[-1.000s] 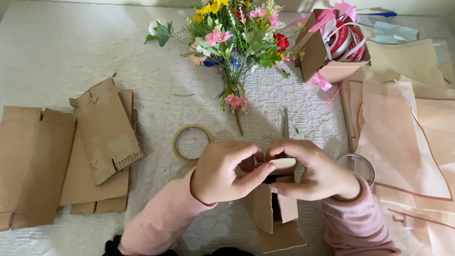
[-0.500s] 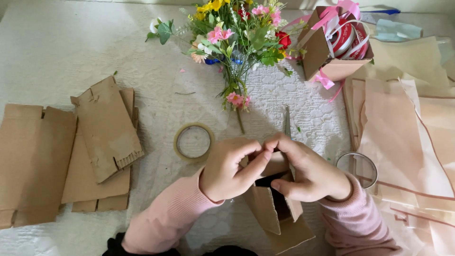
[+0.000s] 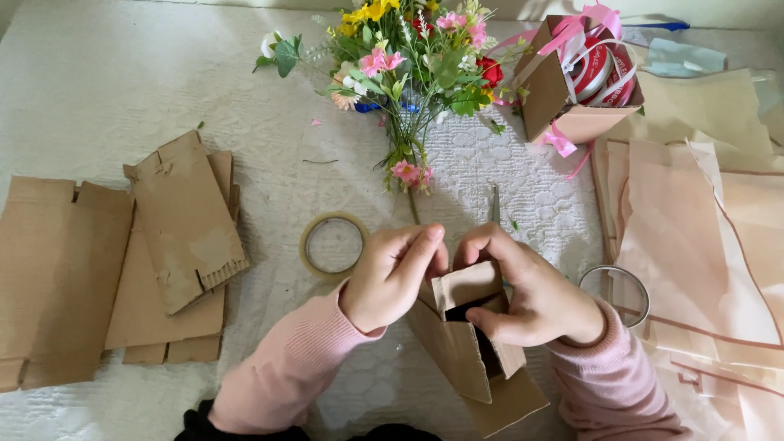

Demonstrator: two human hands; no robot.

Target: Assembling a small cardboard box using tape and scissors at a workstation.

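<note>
A small brown cardboard box [image 3: 474, 359] stands tilted at the bottom centre, its open top flaps facing away from me. My left hand [image 3: 392, 273] grips the box's left upper edge, fingers bent over a flap. On the right side my right hand [image 3: 531, 298] holds the box, thumb pressed at the dark opening and fingers curled over the top flap. Both wrists wear pink sleeves.
A tape roll [image 3: 332, 243] lies left of my hands, a clear ring [image 3: 616, 292] to the right. Flat cardboard pieces [image 3: 122, 261] are stacked at left. A flower bunch [image 3: 412, 61], a ribbon-filled box [image 3: 580, 77] and pink paper sheets [image 3: 702, 237] lie beyond and right.
My hands have shifted on the box: the fingers moved from pinching together above it to folding a top flap, and the box tilted slightly more toward me.
</note>
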